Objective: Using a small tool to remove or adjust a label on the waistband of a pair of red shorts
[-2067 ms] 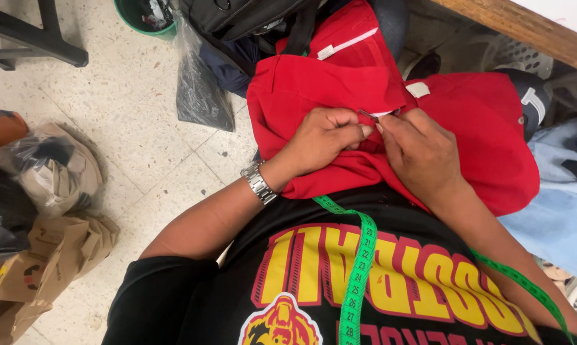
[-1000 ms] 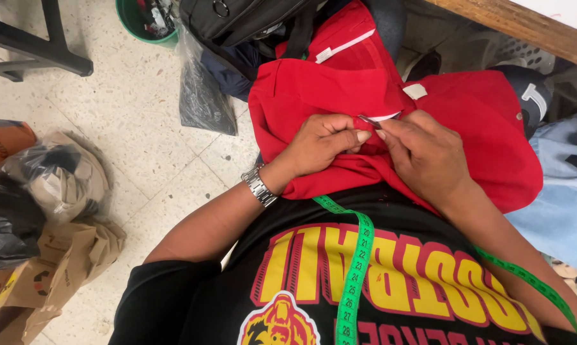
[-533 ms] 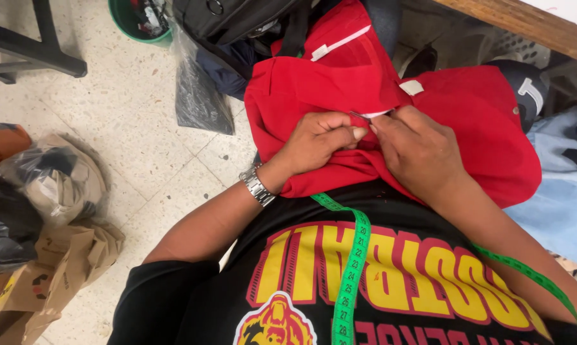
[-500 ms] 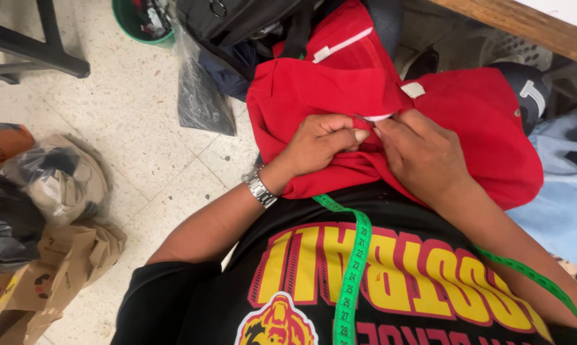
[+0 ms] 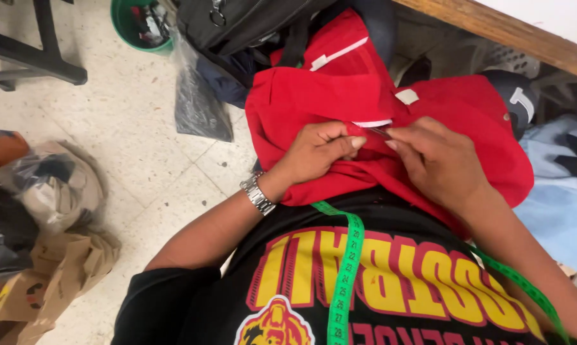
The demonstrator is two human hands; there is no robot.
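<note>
A red garment (image 5: 314, 96) with white trim lies bunched on my lap. My left hand (image 5: 317, 150), with a silver watch (image 5: 256, 193) on its wrist, pinches a fold of the red cloth near a white strip. My right hand (image 5: 435, 160) is closed on the same seam just to the right, fingertips almost touching the left ones. Something thin shows between the fingers; I cannot tell what it is. A green measuring tape (image 5: 344, 275) hangs around my neck over a black printed shirt.
A black bag (image 5: 244, 25) and dark plastic sheet (image 5: 196, 105) lie on the tiled floor above the garment. A green bucket (image 5: 138, 25) stands at top left, brown paper and plastic bags (image 5: 46, 211) at left. A wooden table edge (image 5: 493, 29) runs along the top right, with light blue cloth (image 5: 557, 204) below it.
Both hands stay pinched on the same spot of the red garment; only small finger movements and a slight shift of the camera.
</note>
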